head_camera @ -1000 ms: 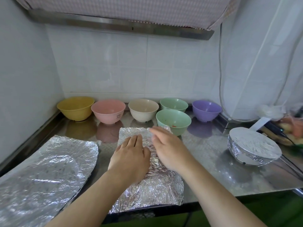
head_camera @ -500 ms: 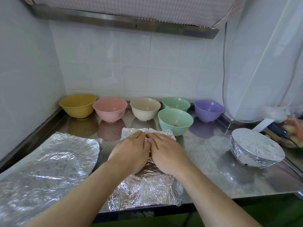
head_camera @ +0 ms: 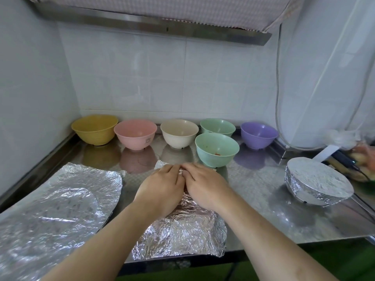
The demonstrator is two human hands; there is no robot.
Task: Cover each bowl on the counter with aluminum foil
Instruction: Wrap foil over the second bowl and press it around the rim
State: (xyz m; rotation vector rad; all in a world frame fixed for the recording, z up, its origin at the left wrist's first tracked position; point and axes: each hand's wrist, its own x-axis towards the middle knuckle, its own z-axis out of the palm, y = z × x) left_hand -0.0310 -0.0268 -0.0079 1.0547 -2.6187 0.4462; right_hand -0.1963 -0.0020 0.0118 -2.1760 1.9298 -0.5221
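Note:
A row of uncovered bowls stands along the back wall: yellow (head_camera: 95, 128), pink (head_camera: 135, 133), cream (head_camera: 179, 132), green (head_camera: 217, 126) and purple (head_camera: 259, 134). A second green bowl (head_camera: 217, 149) with a few food bits sits in front of them. One foil-covered bowl (head_camera: 318, 179) stands at the right. A crumpled foil sheet (head_camera: 178, 234) lies at the counter's front centre. My left hand (head_camera: 160, 187) and my right hand (head_camera: 205, 185) press flat on its far part, side by side, fingertips meeting at the far edge.
A larger wrinkled foil sheet (head_camera: 56, 209) lies at the front left and reaches past the counter edge. Packets and a black cable (head_camera: 349, 165) crowd the far right. The steel counter (head_camera: 253, 191) meets walls at left and back.
My right hand slid left to meet my left hand. Both hands moved toward the foil sheet's far edge, and the sheet now looks more bunched under them.

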